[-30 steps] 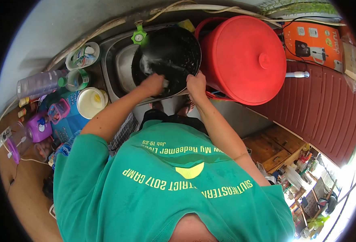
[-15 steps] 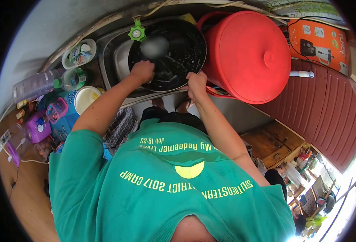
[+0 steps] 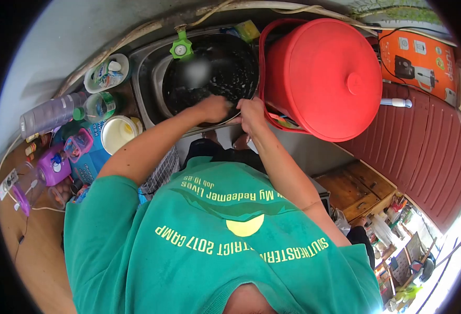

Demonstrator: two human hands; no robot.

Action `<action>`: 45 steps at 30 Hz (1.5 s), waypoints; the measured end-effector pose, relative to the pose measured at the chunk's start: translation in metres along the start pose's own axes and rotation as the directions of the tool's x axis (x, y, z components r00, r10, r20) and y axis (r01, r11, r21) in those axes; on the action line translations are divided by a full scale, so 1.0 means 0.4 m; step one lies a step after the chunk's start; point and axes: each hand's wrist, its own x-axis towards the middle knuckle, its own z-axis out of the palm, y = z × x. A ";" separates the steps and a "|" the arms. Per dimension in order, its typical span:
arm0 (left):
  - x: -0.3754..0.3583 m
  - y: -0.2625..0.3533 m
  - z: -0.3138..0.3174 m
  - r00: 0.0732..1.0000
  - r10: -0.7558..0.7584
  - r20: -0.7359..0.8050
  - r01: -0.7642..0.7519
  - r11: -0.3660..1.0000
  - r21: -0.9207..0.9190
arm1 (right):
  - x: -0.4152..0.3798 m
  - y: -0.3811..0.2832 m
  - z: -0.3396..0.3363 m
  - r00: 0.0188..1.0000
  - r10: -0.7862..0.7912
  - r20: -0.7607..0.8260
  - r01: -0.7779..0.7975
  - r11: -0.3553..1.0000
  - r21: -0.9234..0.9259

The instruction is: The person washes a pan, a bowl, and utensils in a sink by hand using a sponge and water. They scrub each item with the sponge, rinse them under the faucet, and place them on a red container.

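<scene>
A wide black pan (image 3: pixel 209 68) with wet streaks and whitish suds sits tilted in the metal sink (image 3: pixel 148 78). A blurry pale patch, apparently running water, shows inside it below the green tap handle (image 3: pixel 181 49). My left hand (image 3: pixel 214 108) is curled down against the pan's near inner side; the fingers are slightly blurred and whatever they hold is hidden. At the pan's near right edge, my right hand (image 3: pixel 252 112) grips the rim.
A big red lidded bucket (image 3: pixel 324 78) stands close to the right of the sink. Left of it are a white tub (image 3: pixel 118 133), a green-capped bottle (image 3: pixel 97 107) and a white container (image 3: pixel 106 73). An orange blender box (image 3: pixel 418 65) lies at the far right.
My left hand has moved from the pan's left side rightward and nearer my body, close to my right hand. My right hand stays at the rim, and the pan has shifted slightly.
</scene>
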 end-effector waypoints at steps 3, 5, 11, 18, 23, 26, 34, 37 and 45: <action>0.079 0.015 0.013 0.957 0.077 -0.279 -0.156 0.949 -0.273 | -0.028 -0.025 0.002 0.984 0.081 0.159 -0.063 0.991 -0.117; 0.129 0.005 -0.011 0.834 0.020 -0.551 -0.270 0.886 -0.377 | -0.047 -0.012 0.016 0.980 0.112 0.163 -0.095 0.990 -0.109; -0.037 -0.061 -0.072 0.937 0.346 -0.052 -0.349 0.907 -0.235 | -0.050 -0.053 -0.030 0.949 0.186 0.253 -0.173 0.982 -0.073; -0.031 0.037 -0.019 0.817 0.339 -0.467 -0.527 0.768 -0.365 | -0.054 -0.055 -0.036 0.935 0.171 0.310 -0.142 0.983 -0.113; 0.183 0.085 -0.095 0.412 -0.273 -0.870 -0.171 0.914 -0.368 | -0.096 -0.075 -0.016 0.918 0.210 0.337 -0.169 0.975 -0.147; 0.107 0.139 -0.023 0.587 -0.055 -0.808 -0.254 0.935 -0.248 | -0.079 -0.073 -0.018 0.927 0.141 0.347 -0.091 0.984 -0.156; 0.221 0.073 -0.047 0.417 -0.209 -0.885 -0.069 0.963 -0.260 | -0.141 -0.076 0.004 0.960 0.089 0.267 -0.012 0.961 -0.277; 0.131 0.129 0.016 0.456 0.002 -0.890 -0.416 0.884 -0.211 | -0.120 -0.081 -0.020 0.958 0.099 0.268 -0.015 0.954 -0.299; 0.051 0.100 0.009 0.809 0.288 -0.513 -0.412 0.900 -0.145 | -0.097 -0.076 -0.056 0.976 0.032 0.216 0.021 0.971 -0.237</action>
